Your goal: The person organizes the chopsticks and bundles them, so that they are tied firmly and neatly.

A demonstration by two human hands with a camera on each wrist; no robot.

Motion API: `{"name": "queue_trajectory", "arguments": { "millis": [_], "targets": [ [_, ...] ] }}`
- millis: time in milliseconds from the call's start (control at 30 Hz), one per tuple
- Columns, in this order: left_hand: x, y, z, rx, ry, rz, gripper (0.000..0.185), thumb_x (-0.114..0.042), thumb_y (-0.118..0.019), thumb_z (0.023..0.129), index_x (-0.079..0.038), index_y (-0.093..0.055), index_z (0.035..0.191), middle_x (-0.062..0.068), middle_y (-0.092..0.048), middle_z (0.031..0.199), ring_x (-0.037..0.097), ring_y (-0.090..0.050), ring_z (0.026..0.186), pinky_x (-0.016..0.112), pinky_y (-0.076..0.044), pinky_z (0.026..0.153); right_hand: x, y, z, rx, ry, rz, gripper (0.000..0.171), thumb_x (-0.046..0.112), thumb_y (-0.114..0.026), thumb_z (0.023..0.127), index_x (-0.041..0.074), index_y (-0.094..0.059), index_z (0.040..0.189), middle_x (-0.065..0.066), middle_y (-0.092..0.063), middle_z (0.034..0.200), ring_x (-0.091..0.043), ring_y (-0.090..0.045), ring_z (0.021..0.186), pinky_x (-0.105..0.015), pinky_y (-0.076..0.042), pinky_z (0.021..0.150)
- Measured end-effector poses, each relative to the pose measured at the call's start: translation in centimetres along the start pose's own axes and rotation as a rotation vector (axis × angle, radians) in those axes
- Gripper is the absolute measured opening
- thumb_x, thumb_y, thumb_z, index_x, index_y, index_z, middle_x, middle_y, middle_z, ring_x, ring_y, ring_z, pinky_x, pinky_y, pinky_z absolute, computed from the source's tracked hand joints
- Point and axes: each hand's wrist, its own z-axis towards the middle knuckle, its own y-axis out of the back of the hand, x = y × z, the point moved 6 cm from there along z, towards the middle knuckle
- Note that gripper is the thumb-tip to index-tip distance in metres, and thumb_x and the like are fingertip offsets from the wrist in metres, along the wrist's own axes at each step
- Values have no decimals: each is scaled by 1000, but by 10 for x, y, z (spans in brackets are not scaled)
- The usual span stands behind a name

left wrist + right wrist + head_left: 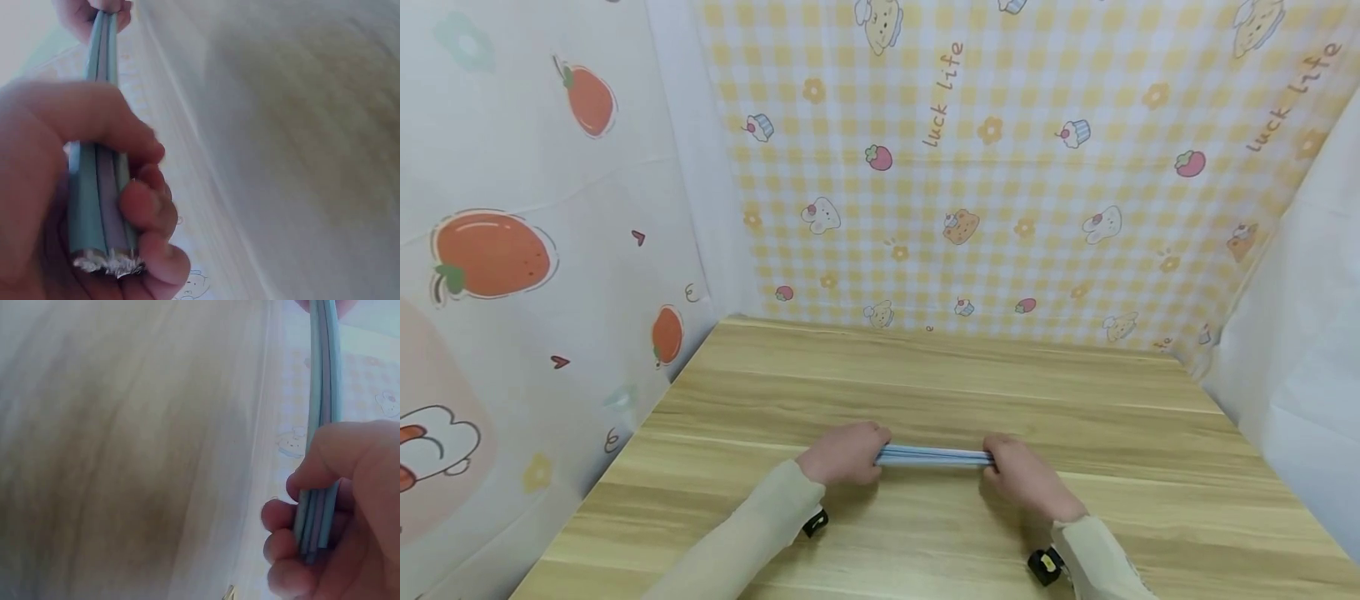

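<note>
The left hand [844, 454] is curled tight around one end of a thin bundle of pale blue strips [934, 456], and the right hand [1021, 473] grips the other end the same way. The bundle runs level between them, just above the wooden bench [925, 375]. Checked cloth [1000, 167] with cartoon prints hangs behind, fruit-printed cloth [512, 250] at the left.

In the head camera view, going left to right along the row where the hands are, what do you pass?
Strawberry-print curtain → left hand → bundle of blue strips → right hand → bare wooden table → white sheet at the right edge.
</note>
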Motion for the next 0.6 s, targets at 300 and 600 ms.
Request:
{"name": "queue_trajectory", "arguments": {
  "millis": [300, 600],
  "targets": [
    [2, -1, -1, -73, 50, 106, 24, -12, -71, 76, -14, -52, 62, -6, -48, 61, 6, -33, 51, 21, -33, 44, 5, 0, -3, -38, 88, -39, 25, -1, -64, 80, 17, -50, 70, 8, -46, 67, -6, -39, 59, -21, -35, 52],
    [5, 3, 1, -84, 76, 55, 33, -11, -71, 72, -18, -41, 59, -9, -31, 55, 6, -26, 49, 21, -25, 42, 5, 2, -2, -44, 52, -27, 24, 4, -68, 82, 18, -53, 69, 10, -44, 66, -5, -39, 58, -20, -34, 52]
  ]
}}
